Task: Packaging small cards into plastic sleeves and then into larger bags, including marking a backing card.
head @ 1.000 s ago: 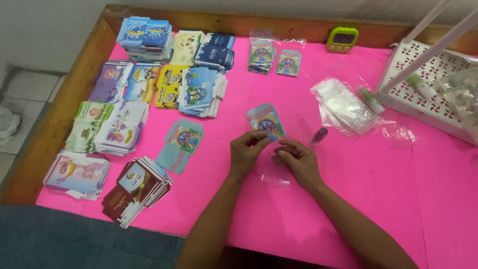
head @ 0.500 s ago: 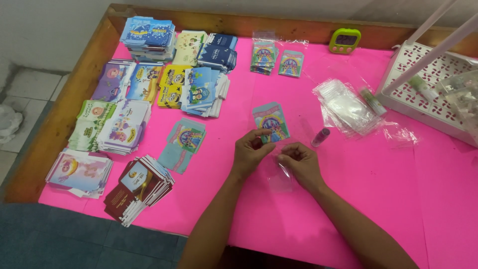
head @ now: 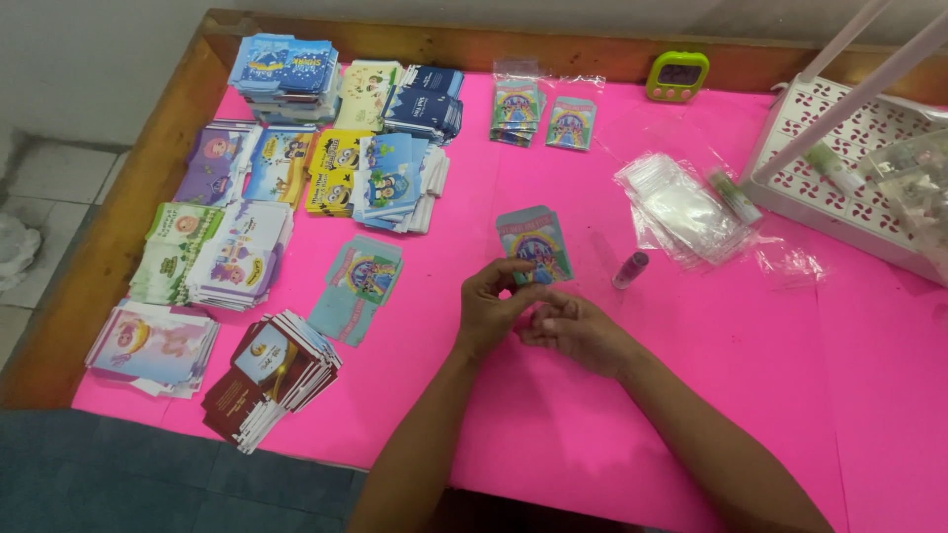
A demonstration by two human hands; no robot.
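The card (head: 534, 243), a small teal envelope-like piece with a rainbow print, lies on the pink table (head: 612, 415) just beyond the person's fingers. The left hand (head: 491, 312) pinches its lower edge between thumb and fingertips. The right hand (head: 576, 331) is curled close against the left, fingers bent inward; whether it grips something thin and clear cannot be told. Half a second ago the two hands sat a little apart, with the right one's fingers on a clear sleeve; now they have drawn together below the card, so the work seems to have moved from handling two pieces separately to bringing them to one spot.

Just right of the card lies a small pink tube (head: 630, 269), and beyond it a loose pile of clear sleeves (head: 681, 209). To the left, apart from the hands, rests a short stack of like cards (head: 357, 286). Further left, stacks of printed cards (head: 296, 188) in many colours fill the table. At the far edge stand two sleeved cards (head: 543, 114), a green timer (head: 677, 77) and, right, a white rack (head: 839, 178).
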